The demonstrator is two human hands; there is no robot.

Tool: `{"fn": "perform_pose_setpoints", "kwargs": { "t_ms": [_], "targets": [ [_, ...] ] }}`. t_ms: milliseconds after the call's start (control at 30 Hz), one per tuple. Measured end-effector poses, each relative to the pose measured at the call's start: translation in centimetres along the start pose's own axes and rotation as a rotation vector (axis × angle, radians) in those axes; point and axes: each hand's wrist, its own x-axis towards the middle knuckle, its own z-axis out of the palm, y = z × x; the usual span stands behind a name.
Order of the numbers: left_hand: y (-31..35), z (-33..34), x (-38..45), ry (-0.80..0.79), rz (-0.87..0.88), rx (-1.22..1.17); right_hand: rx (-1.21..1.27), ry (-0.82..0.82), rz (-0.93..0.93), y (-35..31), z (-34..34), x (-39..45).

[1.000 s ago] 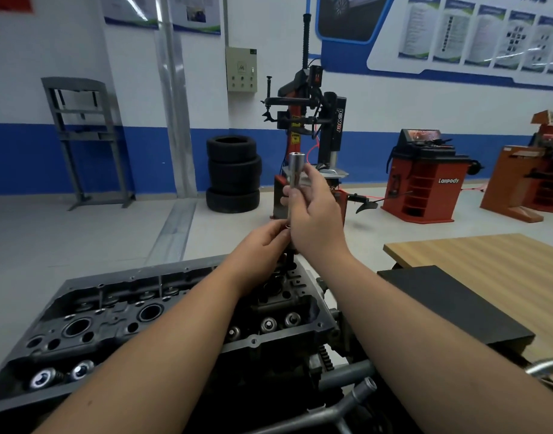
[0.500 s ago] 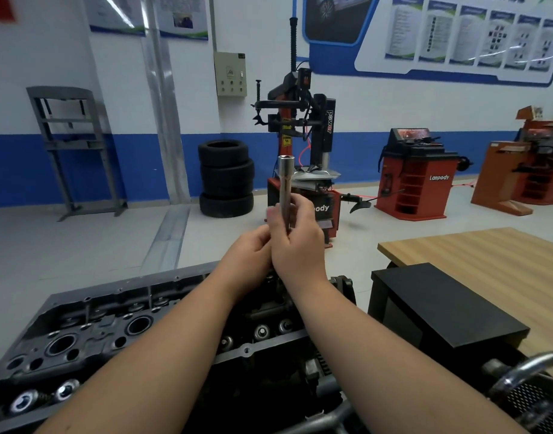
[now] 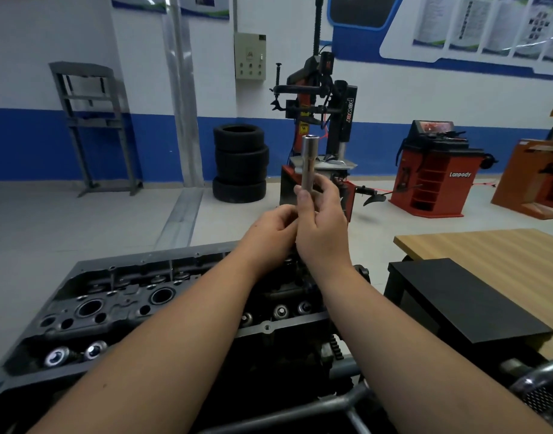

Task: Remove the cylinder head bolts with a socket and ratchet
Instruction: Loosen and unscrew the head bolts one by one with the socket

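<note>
Above the far edge of the cylinder head (image 3: 118,311), a long silver socket (image 3: 308,161) is held upright, open end up. It is pinched by the right hand (image 3: 322,227) between thumb and curled fingers; its hidden lower end is gripped by the left hand (image 3: 273,233), touching the right. To the right, a black box (image 3: 466,305) is set against a wooden tabletop (image 3: 488,249). Open floor (image 3: 81,220) is seen beyond the hands.

socket (image 3: 308,161): smooth satin-bright metal
cylinder head (image 3: 118,302): dull grey cast metal, rough, with shiny round metal caps
table (image 3: 494,249): matt light wood grain
box (image 3: 469,302): matt black
tyres (image 3: 240,164): matt black rubber
</note>
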Motion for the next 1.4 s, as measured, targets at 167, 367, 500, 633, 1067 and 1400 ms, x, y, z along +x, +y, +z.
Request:
{"fn": "perform_pose_setpoints", "kwargs": {
  "t_ms": [167,367,500,633,1067,1400],
  "targets": [
    [-0.18,0.31,0.29,0.108,-0.023,0.066,-0.098,0.090,-0.053,0.32,-0.31,0.24],
    [-0.02,0.10,0.01,-0.087,-0.066,-0.103,0.017,-0.001,0.031,0.24,-0.15,0.13],
    [-0.56,0.13,0.48,0.035,0.013,0.040,0.048,-0.013,0.026,0.37,0.19,0.19],
    [-0.61,0.18,0.54,0.118,0.029,0.053,-0.142,0.054,-0.080,0.39,0.07,0.22],
    [-0.53,0.29,0.33,0.097,0.057,0.112,-0.128,0.070,-0.063,0.17,0.18,0.14],
    [-0.26,-0.01,-0.09,-0.018,0.013,0.000,0.010,-0.023,0.036,-0.14,0.06,-0.02]
  ]
}}
